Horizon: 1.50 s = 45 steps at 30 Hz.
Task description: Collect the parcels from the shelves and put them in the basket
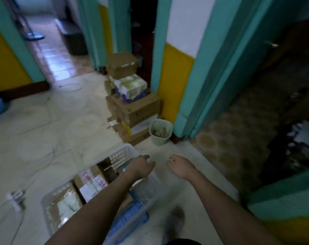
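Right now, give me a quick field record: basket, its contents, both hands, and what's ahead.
basket: white plastic basket on the floor, lower left
contents: several parcels, cardboard and wrapped
left hand: left hand over the basket's far end, fingers loosely curled, holding nothing visible
right hand: right hand right of the basket, loosely curled, empty
ahead: stacked cardboard boxes by the wall, small bin beside them

A pale tiled floor (44, 124) is bordered by yellow-and-white walls (174, 82) with teal frames (208, 68), cardboard boxes (132, 106) are stacked by a small bin (159, 132), and a corridor (49, 50) is lit.
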{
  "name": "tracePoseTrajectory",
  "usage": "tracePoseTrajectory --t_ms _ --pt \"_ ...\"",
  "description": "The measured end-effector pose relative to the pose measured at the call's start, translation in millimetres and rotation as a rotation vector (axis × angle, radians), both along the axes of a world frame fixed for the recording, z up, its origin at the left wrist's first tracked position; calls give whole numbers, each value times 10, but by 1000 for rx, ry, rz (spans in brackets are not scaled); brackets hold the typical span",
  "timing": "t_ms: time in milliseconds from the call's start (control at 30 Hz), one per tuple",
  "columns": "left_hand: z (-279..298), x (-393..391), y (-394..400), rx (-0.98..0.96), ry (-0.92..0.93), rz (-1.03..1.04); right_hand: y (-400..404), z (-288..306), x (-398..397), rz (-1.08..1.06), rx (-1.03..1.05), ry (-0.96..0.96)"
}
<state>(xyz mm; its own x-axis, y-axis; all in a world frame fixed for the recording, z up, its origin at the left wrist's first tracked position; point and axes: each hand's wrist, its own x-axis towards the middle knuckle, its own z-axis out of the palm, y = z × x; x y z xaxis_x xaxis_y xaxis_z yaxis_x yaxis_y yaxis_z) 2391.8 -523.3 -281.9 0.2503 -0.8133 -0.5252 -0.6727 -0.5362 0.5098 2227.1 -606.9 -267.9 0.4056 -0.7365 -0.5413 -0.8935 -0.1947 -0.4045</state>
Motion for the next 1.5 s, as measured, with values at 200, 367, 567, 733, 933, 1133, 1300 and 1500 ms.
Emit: tracePoseTrajectory --t_ms 200,367,567,733,933,1133,1300,1500 --pt "429 -1164 -261 -68 -98 -397 501 362 -1229 -354 -100 -18" --pt "830 -2450 -160 -196 -157 -719 962 607 -2419 -592 -203 -1" --pt "1012 -4048 332 -284 -177 -1056 2019 885 -3865 -855 -261 93" --pt "1144 -5818 1266 -323 -220 -1324 3452 1127 -5308 -1112 -281 158" --pt "1777 -7840 2746 -488 -99 -1623 5283 1841 -6896 -1418 -357 309" --pt "2436 -9346 3819 -631 -8 -1793 6595 2532 -8023 -1645 -419 422" --pt "2894 -10537 4444 -720 65 -1907 7348 2890 -8923 -1768 -459 492" --pt "3184 -12018 5014 -776 174 -2019 8057 3015 -10116 -2014 -519 507"
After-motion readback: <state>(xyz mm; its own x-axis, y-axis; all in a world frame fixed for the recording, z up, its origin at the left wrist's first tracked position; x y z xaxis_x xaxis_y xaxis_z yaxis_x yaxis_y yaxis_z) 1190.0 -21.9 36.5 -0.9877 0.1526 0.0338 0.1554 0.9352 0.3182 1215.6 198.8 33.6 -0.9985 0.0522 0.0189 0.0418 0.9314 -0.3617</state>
